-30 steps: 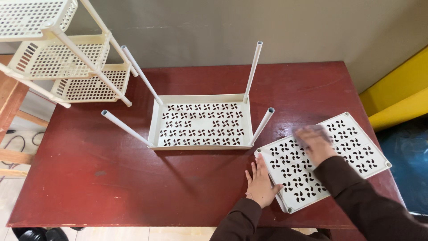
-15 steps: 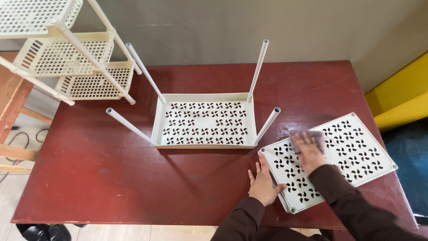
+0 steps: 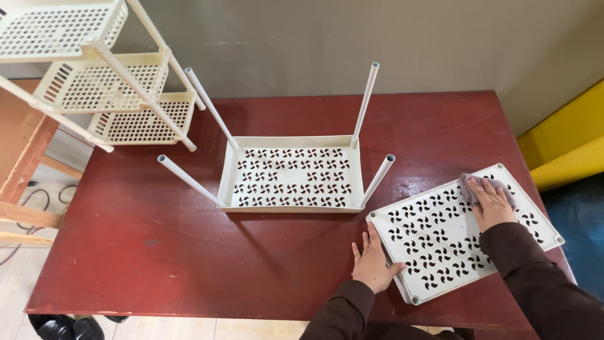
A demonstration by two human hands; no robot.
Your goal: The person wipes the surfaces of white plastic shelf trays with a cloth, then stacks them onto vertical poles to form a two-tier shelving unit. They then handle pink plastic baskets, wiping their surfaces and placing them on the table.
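Observation:
A cream perforated shelf panel (image 3: pixel 440 242) lies flat at the table's front right. My right hand (image 3: pixel 489 204) presses a small greyish-purple cloth (image 3: pixel 470 183) onto the panel's far half. Resting flat on the red table, my left hand (image 3: pixel 372 262) has its fingers spread and its thumb against the panel's near-left edge. Beside the panel, in the table's middle, stands a cream shelf tray (image 3: pixel 290 178) with four white tubes sticking up from its corners.
The dark red wooden table (image 3: pixel 157 252) has its front edge near me. An assembled cream rack (image 3: pixel 94 82) with three perforated shelves lies tilted over the back-left corner. A yellow object (image 3: pixel 566 145) sits right of the table. A grey wall runs behind.
My right hand with the cloth has slid from the panel's middle toward its far right part. The left hand stays at the panel's edge. The view has shifted a little.

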